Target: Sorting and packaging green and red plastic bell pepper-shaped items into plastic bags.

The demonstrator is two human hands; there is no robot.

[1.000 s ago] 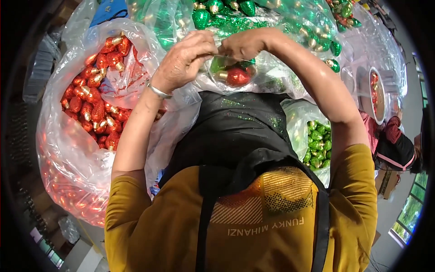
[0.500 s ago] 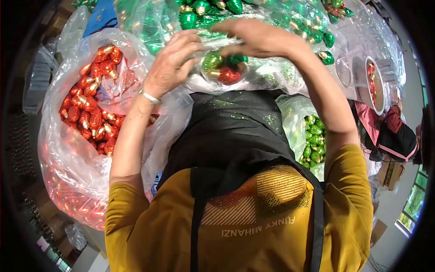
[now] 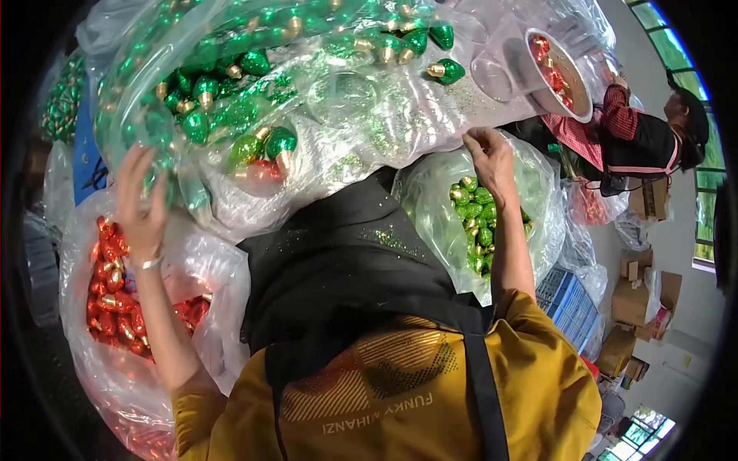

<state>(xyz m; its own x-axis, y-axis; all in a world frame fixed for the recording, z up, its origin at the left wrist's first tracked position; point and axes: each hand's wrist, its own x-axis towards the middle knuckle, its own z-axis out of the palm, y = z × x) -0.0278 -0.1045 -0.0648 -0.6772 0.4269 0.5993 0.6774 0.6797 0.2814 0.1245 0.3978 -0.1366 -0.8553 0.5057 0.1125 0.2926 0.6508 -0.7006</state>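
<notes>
My left hand [image 3: 142, 203], slightly blurred, hovers with its fingers apart by the table's left edge. Below it is a clear plastic bag [image 3: 219, 269] of red glittery bulb-shaped ornaments [image 3: 115, 303] with gold caps. My right hand [image 3: 492, 165] is above a bag [image 3: 427, 192] of light green ornaments [image 3: 473, 219], its thumb and fingertips pinched together; what they hold, if anything, is too small to tell. In front of me on the plastic-covered table, a lime ornament [image 3: 246, 150], a dark green one [image 3: 281, 142] and a red one [image 3: 265, 175] sit together.
Dark green ornaments [image 3: 204, 92] lie in and around clear plastic along the table's far side. One green ornament [image 3: 447, 71] lies apart, near a round clear lid [image 3: 492, 79]. A white bowl [image 3: 580, 107] holds red ornaments. Another person [image 3: 638, 142] sits at the right, beyond a blue crate [image 3: 569, 303].
My hands have parted from above the three grouped ornaments: the left moved out toward the red bag, the right down to the light green bag. The view has turned to the right.
</notes>
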